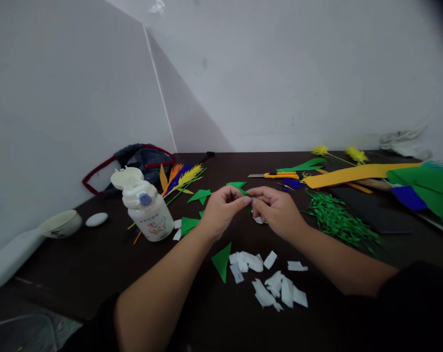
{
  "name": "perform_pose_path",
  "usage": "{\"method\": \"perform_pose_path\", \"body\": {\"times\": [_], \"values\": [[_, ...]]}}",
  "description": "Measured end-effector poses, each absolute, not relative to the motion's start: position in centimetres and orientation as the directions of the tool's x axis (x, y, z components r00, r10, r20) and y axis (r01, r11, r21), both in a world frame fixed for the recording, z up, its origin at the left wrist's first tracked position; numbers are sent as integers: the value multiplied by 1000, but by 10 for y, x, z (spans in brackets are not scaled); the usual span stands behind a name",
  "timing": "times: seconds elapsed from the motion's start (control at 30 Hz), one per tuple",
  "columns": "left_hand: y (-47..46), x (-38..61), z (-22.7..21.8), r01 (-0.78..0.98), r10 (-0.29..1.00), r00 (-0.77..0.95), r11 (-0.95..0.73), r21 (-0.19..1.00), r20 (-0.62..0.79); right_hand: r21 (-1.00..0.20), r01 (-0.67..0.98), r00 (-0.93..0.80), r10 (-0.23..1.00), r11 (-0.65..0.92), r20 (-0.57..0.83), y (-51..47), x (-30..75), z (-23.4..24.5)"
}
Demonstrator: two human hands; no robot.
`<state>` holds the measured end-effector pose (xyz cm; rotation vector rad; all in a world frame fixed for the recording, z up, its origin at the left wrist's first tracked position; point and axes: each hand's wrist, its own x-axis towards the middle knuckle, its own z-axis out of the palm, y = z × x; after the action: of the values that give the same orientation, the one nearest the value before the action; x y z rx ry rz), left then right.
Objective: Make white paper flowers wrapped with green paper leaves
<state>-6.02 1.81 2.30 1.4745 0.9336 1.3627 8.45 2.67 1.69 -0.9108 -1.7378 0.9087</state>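
My left hand is closed in a pinch on a small green paper piece, most of which the fingers hide. Fingertips of my right hand meet it there, also pinched on the green piece. Below the right fingers, a whitish scrap is partly covered. Green paper triangles lie around the left hand, one of them a loose triangle nearer me. Beside that triangle, several torn white paper strips are scattered, with another pile of white strips closer still.
On the left stand a white bottle with its lid up, a bowl and a white oval object. A yellow cutter, blade out, lies behind my right hand. Green shredded strips and a yellow band are at right.
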Motion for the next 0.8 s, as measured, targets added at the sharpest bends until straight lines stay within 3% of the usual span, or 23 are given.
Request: {"method": "perform_pose_path", "body": {"times": [0.23, 0.43, 0.6, 0.67, 0.8], "values": [[17, -61, 22, 2, 939, 101, -330, 944, 328, -830, 254, -247, 863, 497, 441, 26, 84, 17], [17, -63, 24, 102, 927, 95, -371, 923, 362, -900, 131, -299, 882, 416, 365, 26, 83, 15], [20, -72, 29, 385, 904, 165, -427, 818, 394, -958, 16, -232, 933, 286, 275, 30, 81, 14], [28, -84, 27, 531, 927, 133, -365, 764, 351, -976, -69, -194, 957, 206, 216, 32, 82, 14], [50, -117, 21, 831, 960, 9, -163, 532, 281, -968, -249, -275, 957, 19, 89, 35, 86, 15]]}}
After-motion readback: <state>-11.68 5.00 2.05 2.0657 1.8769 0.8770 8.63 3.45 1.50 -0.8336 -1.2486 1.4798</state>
